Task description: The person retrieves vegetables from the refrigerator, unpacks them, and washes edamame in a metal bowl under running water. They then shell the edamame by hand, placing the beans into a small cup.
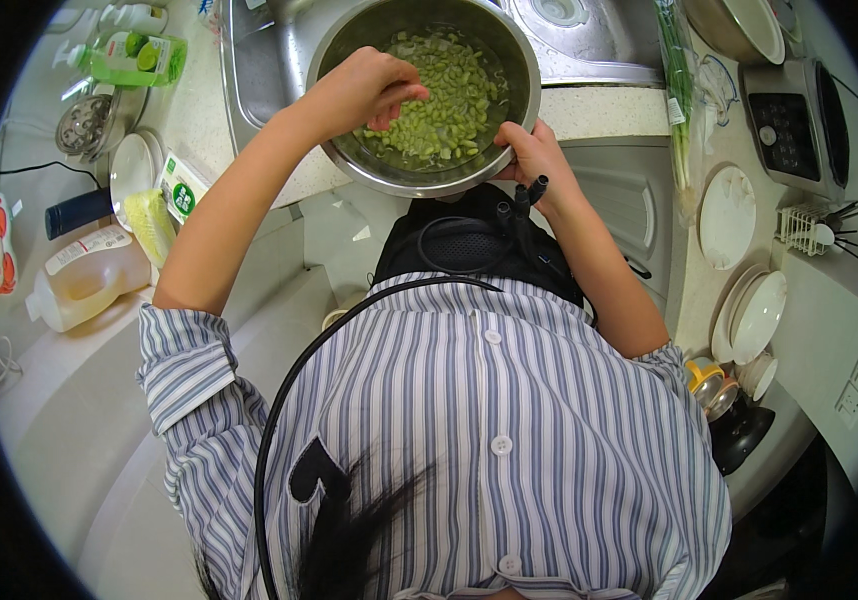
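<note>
A large stainless steel bowl point(346, 161) stands tilted at the near edge of the sink. It holds water and many green shelled beans point(451, 105), with small pale bits among them. My left hand point(391, 90) is above the beans inside the bowl, its fingers bent together and pointing right; whether something small is between them cannot be seen. On the bowl's near right side, my right hand point(530, 154) grips the rim, thumb on top and the other fingers mostly hidden beneath.
Behind the bowl is a steel double sink point(601, 81). Green dish soap point(136, 58), a yellow cloth point(150, 217) and a large jug point(88, 277) are at left. Bagged scallions point(675, 97), white plates point(729, 217) and a countertop appliance point(793, 127) lie right. Black cables point(523, 210) hang near my right wrist.
</note>
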The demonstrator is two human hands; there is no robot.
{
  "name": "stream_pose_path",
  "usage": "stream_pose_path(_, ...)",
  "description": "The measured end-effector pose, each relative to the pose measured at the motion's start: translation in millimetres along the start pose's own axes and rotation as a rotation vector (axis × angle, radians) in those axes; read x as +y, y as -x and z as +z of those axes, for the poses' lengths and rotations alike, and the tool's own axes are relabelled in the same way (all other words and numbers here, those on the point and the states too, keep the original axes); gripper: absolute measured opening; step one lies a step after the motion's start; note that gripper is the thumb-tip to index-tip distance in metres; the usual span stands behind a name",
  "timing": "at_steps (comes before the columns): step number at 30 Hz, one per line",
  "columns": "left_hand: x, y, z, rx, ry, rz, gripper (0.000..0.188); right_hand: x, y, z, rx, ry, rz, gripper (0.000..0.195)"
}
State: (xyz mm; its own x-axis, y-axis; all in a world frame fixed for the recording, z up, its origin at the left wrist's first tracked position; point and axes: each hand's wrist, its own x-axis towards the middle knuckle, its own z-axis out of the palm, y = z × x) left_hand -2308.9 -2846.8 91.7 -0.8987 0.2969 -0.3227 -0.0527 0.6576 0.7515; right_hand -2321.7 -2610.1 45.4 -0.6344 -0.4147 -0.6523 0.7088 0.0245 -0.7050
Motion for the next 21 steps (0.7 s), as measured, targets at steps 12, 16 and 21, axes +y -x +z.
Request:
stream_pose_path(12, -13.6, 4.8, 12.3, -0.150, -0.168, 0.147, 0.043, 2.3, -1.8, -0.5, -0.010, 0.011, -0.007, 0.020)
stream_pose_path(16, -5.0, 3.5, 21.8, -0.224, -0.135, 0.146, 0.048, 2.7, -1.3, 0.2, -0.015, -0.002, -0.015, 0.019)
stream_pose_path(21, -5.9, -3.1, 39.7, -0.178, -0.243, 0.165, 0.048, 5.9, -3.7, -1.5, -0.020, -0.028, -0.036, 0.017)
